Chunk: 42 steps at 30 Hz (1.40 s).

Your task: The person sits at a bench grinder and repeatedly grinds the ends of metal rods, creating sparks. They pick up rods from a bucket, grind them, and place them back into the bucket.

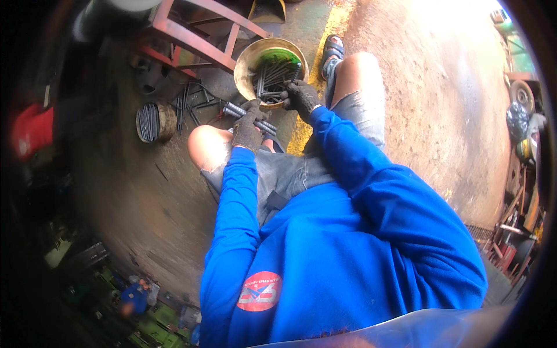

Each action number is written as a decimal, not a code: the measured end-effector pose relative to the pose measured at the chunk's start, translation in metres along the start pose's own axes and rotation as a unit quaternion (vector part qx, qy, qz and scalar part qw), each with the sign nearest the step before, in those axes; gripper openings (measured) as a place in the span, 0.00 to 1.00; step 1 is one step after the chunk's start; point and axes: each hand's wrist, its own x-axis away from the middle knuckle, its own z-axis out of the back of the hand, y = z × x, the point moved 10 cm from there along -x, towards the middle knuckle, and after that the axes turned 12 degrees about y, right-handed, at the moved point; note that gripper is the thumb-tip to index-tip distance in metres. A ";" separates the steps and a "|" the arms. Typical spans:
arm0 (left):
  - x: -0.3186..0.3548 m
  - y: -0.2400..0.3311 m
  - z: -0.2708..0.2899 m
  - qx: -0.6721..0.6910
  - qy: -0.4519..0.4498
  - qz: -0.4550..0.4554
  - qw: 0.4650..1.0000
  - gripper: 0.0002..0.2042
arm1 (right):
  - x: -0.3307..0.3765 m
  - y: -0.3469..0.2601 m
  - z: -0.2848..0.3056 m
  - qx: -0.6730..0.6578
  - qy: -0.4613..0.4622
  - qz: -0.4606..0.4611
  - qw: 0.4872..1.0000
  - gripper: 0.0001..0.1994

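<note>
My left hand [248, 131], in a dark work glove, is closed around several short grey steel rods [234, 109], which look ribbed or threaded. The rods stick out on both sides of the fist, above my left knee. My right hand [302, 97], gloved the same way, is at the right rim of a dirty pale bucket [241, 79]. From its closed fingers a single steel rod [297, 71] points up over the bucket's opening. Inside the bucket lies a loose heap of dark rods [272, 75]; my right hand covers part of the rim.
A small tin [167, 120] packed with upright rods stands left of my knee, with loose rods [188, 105] scattered beside it. A red metal frame [200, 43] rises behind the bucket. A yellow floor line [333, 35] passes on the right. Clutter and a wheel [522, 95] line the far right.
</note>
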 end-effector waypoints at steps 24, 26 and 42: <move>0.004 0.003 -0.014 0.089 0.040 0.090 0.991 0.14 | -0.002 -0.023 0.023 0.155 0.091 0.132 0.975 0.15; 0.011 0.007 -0.021 0.116 0.031 0.112 0.986 0.16 | -0.009 -0.020 0.029 0.128 0.084 0.134 0.979 0.15; 0.003 0.005 0.009 -0.076 0.040 0.023 0.996 0.12 | -0.055 -0.166 -0.092 0.286 0.059 0.385 0.875 0.15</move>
